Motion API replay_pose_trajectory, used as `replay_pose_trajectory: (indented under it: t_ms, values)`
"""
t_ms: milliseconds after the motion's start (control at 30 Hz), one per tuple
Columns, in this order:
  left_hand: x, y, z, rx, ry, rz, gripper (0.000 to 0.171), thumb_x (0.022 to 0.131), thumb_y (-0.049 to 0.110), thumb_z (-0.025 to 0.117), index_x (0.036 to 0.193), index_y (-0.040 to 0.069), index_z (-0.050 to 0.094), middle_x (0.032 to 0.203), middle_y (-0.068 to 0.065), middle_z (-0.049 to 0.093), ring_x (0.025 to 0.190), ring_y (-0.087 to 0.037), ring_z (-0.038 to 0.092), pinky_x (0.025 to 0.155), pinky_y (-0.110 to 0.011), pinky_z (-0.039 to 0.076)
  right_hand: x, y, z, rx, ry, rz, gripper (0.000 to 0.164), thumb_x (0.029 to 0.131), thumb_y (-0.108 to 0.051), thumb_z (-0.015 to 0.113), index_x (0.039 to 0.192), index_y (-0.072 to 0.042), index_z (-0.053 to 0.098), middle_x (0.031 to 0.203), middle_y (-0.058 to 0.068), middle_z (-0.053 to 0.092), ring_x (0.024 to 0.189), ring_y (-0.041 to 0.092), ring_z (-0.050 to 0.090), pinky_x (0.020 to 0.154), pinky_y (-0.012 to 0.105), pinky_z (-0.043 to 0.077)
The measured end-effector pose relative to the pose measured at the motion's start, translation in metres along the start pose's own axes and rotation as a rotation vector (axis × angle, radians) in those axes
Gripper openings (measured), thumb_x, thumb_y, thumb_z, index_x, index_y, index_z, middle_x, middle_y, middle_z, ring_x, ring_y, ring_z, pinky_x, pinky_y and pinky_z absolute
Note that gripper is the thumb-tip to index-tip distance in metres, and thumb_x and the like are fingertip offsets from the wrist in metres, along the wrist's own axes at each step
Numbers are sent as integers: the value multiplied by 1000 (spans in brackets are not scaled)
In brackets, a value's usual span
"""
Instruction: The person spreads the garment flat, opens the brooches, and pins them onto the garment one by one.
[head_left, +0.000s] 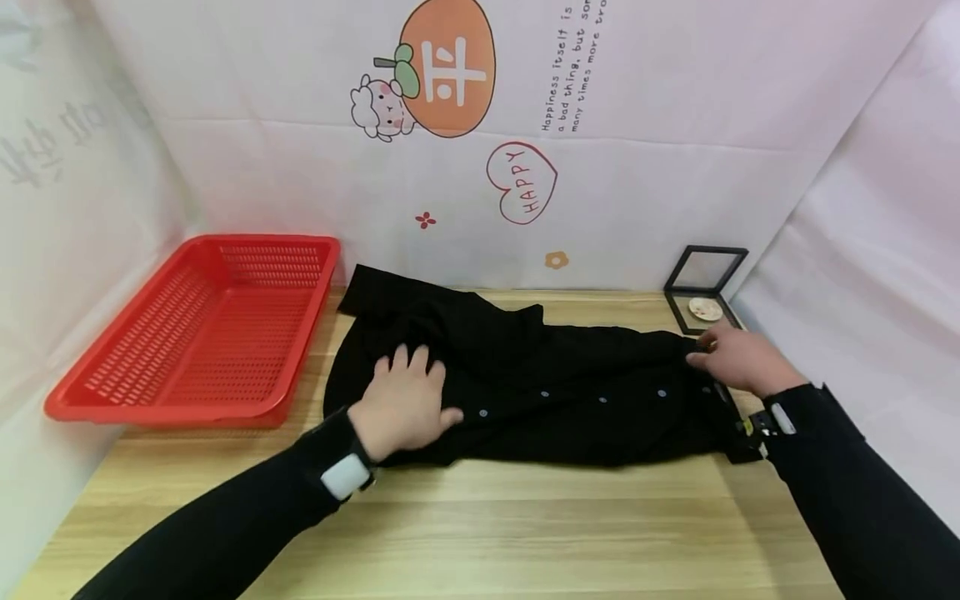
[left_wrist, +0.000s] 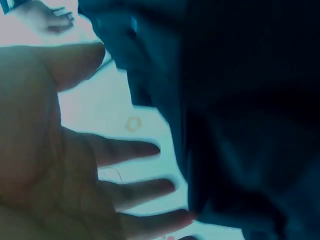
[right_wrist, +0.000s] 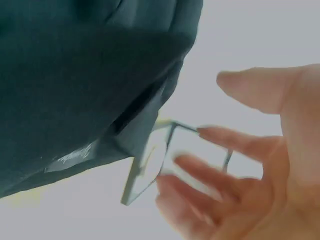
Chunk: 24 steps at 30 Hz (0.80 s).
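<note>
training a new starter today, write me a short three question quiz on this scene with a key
1. Multiple choice: what colour is the basket?
a) green
b) red
c) blue

2. True or false: in the right wrist view, the right hand has a gap between its thumb and fingers.

3. Short answer: in the head view, which hand is over the end of the black shirt nearer the basket?

Key:
1. b
2. True
3. The left hand
</note>
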<state>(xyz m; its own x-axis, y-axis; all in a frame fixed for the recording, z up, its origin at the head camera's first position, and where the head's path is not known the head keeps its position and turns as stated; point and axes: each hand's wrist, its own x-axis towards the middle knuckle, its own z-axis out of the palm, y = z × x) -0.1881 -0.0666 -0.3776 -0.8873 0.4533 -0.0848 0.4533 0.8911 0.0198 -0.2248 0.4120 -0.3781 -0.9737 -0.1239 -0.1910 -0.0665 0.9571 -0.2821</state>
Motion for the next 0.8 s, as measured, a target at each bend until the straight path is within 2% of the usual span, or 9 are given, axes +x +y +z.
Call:
replay_pose_trajectory:
  t_ms: [100, 200, 400, 467, 533, 567, 667, 733, 800]
  values:
    - [-19, -3, 17, -45, -95, 52, 77, 87, 61, 67, 143, 10, 54, 142, -22, 45, 126, -49, 42, 98, -62, 36, -7, -22, 14, -19, -47, -146, 46, 95, -31, 68, 126, 3, 61, 116, 24, 63, 106, 44, 59, 84, 54, 47]
    - [-25, -11, 33, -57, -115, 116, 73, 85, 54, 73, 143, 14, 55, 140, -18, 49, 119, -47, 48, 93, -59, 40, -12, -48, 34, -3, -142, -244, 55, 89, -36, 75, 131, -4, 61, 131, 27, 54, 120, 47, 50, 93, 57, 43]
    - [-12, -29, 55, -78, 92, 217, 34, 86, 12, 76, 119, 10, 68, 109, -8, 65, 85, -28, 60, 74, -44, 50, -23, -87, 60, -38, -338, -206, 97, 73, -47, 87, 150, -11, 42, 151, 36, 23, 135, 56, 26, 96, 63, 38]
    - [-7, -33, 56, -139, 107, 211, 27, 85, 7, 74, 112, 9, 67, 90, -4, 65, 71, -21, 58, 64, -37, 50, -25, -91, 63, -89, -354, -199, 103, 69, -42, 91, 151, -10, 37, 151, 37, 20, 136, 57, 22, 95, 65, 37]
    - [-2, -38, 51, -230, 87, 189, 26, 86, 5, 71, 111, 8, 64, 73, -1, 61, 58, -14, 53, 54, -31, 46, -25, -92, 65, -134, -335, -240, 91, 75, -32, 88, 148, -9, 39, 149, 38, 23, 135, 57, 25, 95, 65, 38]
    - [0, -41, 45, -282, 62, 159, 25, 88, 6, 69, 112, 8, 62, 66, 0, 57, 53, -13, 50, 50, -30, 44, -25, -92, 65, -148, -314, -268, 82, 80, -25, 85, 147, -6, 41, 147, 38, 27, 132, 55, 32, 94, 63, 40]
    - [6, -47, 23, -388, 26, 52, 26, 93, 13, 63, 118, 8, 57, 59, 0, 51, 48, -13, 46, 49, -31, 41, -21, -85, 62, -149, -221, -358, 51, 91, -5, 67, 139, 1, 51, 139, 35, 42, 126, 50, 45, 95, 57, 44]
    - [11, -51, 9, -383, 87, 1, 32, 93, 16, 62, 122, 5, 55, 63, -3, 55, 52, -18, 51, 52, -35, 45, -13, -76, 55, -92, -150, -380, 35, 93, -3, 61, 127, 2, 61, 126, 25, 58, 114, 39, 58, 93, 51, 47]
    - [15, -53, 1, -304, 208, -29, 40, 94, 21, 65, 126, 2, 53, 77, -11, 60, 63, -26, 58, 60, -41, 47, -4, -64, 46, -4, -82, -329, 18, 95, -10, 63, 109, -2, 69, 105, 12, 66, 99, 31, 61, 87, 47, 47]
